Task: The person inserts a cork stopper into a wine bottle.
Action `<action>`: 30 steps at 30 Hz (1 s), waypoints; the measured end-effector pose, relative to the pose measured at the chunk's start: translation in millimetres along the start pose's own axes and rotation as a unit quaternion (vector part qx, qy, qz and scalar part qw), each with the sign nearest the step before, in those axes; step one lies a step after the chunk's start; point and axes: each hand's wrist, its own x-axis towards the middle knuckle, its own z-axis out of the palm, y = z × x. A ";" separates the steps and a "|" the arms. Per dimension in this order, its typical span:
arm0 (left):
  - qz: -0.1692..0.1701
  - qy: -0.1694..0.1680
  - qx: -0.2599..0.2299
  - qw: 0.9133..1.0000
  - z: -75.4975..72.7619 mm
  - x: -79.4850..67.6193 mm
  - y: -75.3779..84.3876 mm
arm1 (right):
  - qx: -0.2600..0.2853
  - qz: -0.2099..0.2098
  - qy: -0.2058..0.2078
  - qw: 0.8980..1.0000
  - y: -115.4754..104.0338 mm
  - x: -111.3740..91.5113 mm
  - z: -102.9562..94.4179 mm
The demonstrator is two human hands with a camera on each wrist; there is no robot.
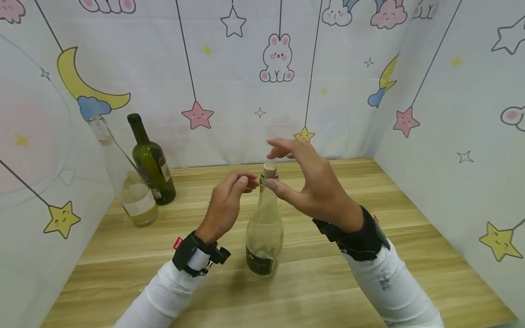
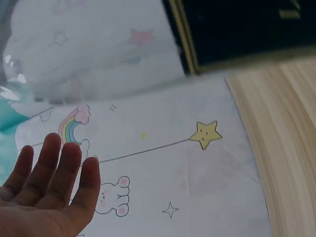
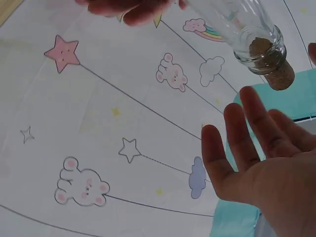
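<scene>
A clear glass bottle with a dark label stands upright on the wooden table. In its mouth sits a cork, partly sticking out; the right wrist view shows the cork half inside the glass neck. My right hand is held beside and above the bottle's top, thumb near the neck and fingers arched over the cork, with a gap between fingers and cork in the right wrist view. Left of the neck, my left hand has its fingers loosely bent and grips nothing.
At the back left of the table stand a clear bottle with some pale liquid and a green wine bottle. White curtains printed with stars and rabbits border the table at the back and both sides.
</scene>
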 end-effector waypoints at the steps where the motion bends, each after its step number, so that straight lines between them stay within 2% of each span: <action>1: 0.002 -0.017 -0.027 1.000 0.9 -1.3 2.9 | 0.023 0.020 -0.008 0.999 -0.1 0.2 -0.3; 4: 0.010 -0.068 -0.102 0.992 3.9 -4.9 8.5 | 0.107 0.081 -0.030 0.991 0.0 2.3 -0.4; 8: 0.023 -0.129 -0.162 0.978 9.8 -8.6 9.5 | 0.218 0.151 -0.052 0.963 0.7 6.8 3.4; 11: 0.021 -0.161 -0.169 0.972 14.3 -11.8 7.4 | 0.308 0.189 -0.064 0.930 1.9 10.2 10.9; 14: 0.018 -0.181 -0.156 0.971 18.4 -14.9 4.0 | 0.400 0.217 -0.067 0.888 3.7 12.2 21.3; 17: 0.015 -0.186 -0.135 0.973 21.9 -17.0 2.0 | 0.475 0.241 -0.053 0.845 6.5 12.4 30.6; 21: 0.002 -0.185 -0.112 0.976 25.4 -17.6 2.1 | 0.533 0.261 -0.033 0.804 11.5 9.5 37.6; 23: -0.002 -0.180 -0.093 0.979 26.8 -17.7 2.1 | 0.559 0.267 -0.036 0.784 13.3 6.8 39.8; 27: 0.007 -0.160 -0.043 0.986 29.5 -18.6 0.4 | 0.596 0.266 -0.062 0.755 14.8 1.0 45.1; 29: 0.013 -0.148 -0.031 0.988 30.9 -19.5 -1.2 | 0.603 0.257 -0.067 0.752 15.5 -0.7 48.8; 30: 0.016 -0.144 -0.026 0.989 31.9 -19.9 -1.8 | 0.602 0.251 -0.065 0.755 15.6 -1.3 50.5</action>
